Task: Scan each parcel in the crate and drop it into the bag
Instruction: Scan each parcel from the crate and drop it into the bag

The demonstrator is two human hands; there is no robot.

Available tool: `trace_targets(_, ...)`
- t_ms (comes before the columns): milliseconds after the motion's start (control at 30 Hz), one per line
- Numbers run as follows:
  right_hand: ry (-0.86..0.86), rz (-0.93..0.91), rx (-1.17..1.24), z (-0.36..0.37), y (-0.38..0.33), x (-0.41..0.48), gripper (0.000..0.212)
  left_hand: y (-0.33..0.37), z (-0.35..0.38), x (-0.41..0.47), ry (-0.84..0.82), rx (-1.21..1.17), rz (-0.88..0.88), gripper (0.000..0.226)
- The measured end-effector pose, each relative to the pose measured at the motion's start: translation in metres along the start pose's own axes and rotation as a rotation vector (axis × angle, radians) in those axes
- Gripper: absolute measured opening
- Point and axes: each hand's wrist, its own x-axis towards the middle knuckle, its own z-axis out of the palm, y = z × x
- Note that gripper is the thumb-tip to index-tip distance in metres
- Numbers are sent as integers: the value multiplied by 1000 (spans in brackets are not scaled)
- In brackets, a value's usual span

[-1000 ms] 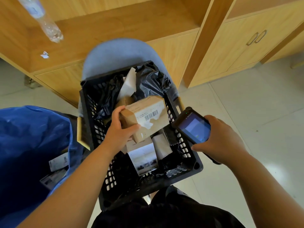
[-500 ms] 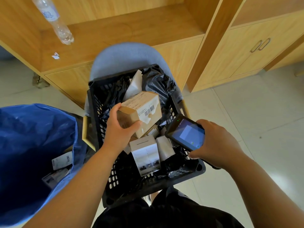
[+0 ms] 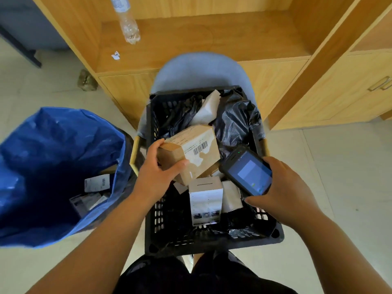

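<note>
— While the left hand (image 3: 162, 172) grips the brown cardboard parcel (image 3: 189, 154), where does that parcel sit?

— Raised above the black crate (image 3: 151, 219), thumb across its near face, fingers wrapped round the far end; the white label with its barcode (image 3: 200, 147) faces up and toward the right hand (image 3: 282, 187).

— And that hand?

— Closed around the handheld scanner (image 3: 247, 172), screen lit and turned upward, its top end just beside the parcel's right corner; whether the two touch cannot be told.

— What lies under the hands?

— Below the left hand's parcel, a white box (image 3: 205, 201) stands in the crate, with a smaller pale box (image 3: 231, 196) under the scanner. Beyond the parcel, black plastic mailers (image 3: 235, 122) and a white packet (image 3: 209, 110) fill the far end.

— The bag?

— Left of the left forearm, the blue bag (image 3: 53, 145) stands open, with labelled parcels (image 3: 95, 189) at its bottom.

— Anything else?

— Past the crate, a grey-blue chair back (image 3: 197, 70) and a wooden cabinet (image 3: 275, 81)
</note>
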Motion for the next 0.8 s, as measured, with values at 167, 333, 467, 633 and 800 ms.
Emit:
trace_targets(167,-112,-188,-93,16,-51,32,97,-27,-55,-21,141,-35,-115,78)
trace_targets(333,-257,-363,-246,39,-114,54,94,-61,-110,-46,283,-83,-245,78)
trace_targets(467,-367,-435,-353,66,-176,68,91,-94,-153,-56,383,-84,-330,65)
trace_targets(633,-397,-469,-417,103,-249,79,83,-144,-212,-44,423,-18,-452,70)
trace_targets(800,-446,-415,-480,144,-321,98,72,-196,-277,-3,355,46,-484,68)
